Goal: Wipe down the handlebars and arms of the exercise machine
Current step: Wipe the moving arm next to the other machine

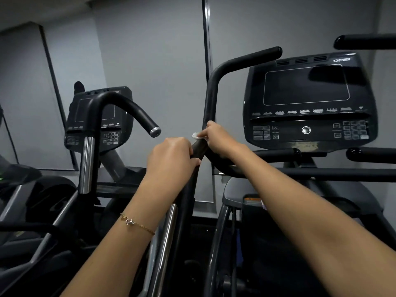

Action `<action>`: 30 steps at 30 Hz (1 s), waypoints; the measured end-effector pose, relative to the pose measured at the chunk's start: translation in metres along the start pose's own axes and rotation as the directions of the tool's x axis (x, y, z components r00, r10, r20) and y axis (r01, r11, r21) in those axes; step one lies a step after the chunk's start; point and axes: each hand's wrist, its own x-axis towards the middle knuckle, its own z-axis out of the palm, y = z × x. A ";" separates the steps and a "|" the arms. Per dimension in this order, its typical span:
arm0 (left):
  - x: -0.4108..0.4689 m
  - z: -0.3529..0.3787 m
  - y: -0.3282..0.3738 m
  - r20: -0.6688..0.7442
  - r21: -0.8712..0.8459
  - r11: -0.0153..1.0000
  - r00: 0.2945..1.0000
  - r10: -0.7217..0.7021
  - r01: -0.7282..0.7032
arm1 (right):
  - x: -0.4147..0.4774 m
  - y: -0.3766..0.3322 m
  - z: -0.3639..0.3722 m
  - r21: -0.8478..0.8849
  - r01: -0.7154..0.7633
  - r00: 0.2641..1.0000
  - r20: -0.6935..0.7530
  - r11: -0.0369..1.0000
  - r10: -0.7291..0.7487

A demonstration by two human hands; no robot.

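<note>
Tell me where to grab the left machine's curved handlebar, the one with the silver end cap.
On the curved handlebar, probably grip the straight black stretch just above its silver end cap, coming from the right: that end slopes down free, with open space around it.

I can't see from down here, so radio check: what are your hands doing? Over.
Left hand gripping the black handlebar arm. Right hand pinching a white wipe against it, just above. Nothing in the way. Over.

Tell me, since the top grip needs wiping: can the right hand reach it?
Probably yes: the right hand, holding the wipe, is on the bar, and nothing blocks the way up to the top grip.
</note>
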 end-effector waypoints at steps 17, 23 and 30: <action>-0.001 0.005 -0.006 -0.045 -0.013 0.998 0.997 0.058 -0.059 | -0.043 -0.010 0.000 0.148 0.193 0.969 -0.184 0.970 -0.164; -0.004 0.004 -0.006 -0.042 -0.024 0.998 0.998 0.050 -0.051 | -0.043 -0.013 -0.010 0.234 0.103 0.989 -0.125 0.967 -0.075; -0.007 0.005 -0.009 -0.040 -0.037 0.998 0.998 0.057 -0.058 | -0.067 -0.021 -0.009 0.265 0.162 0.981 -0.146 0.950 -0.127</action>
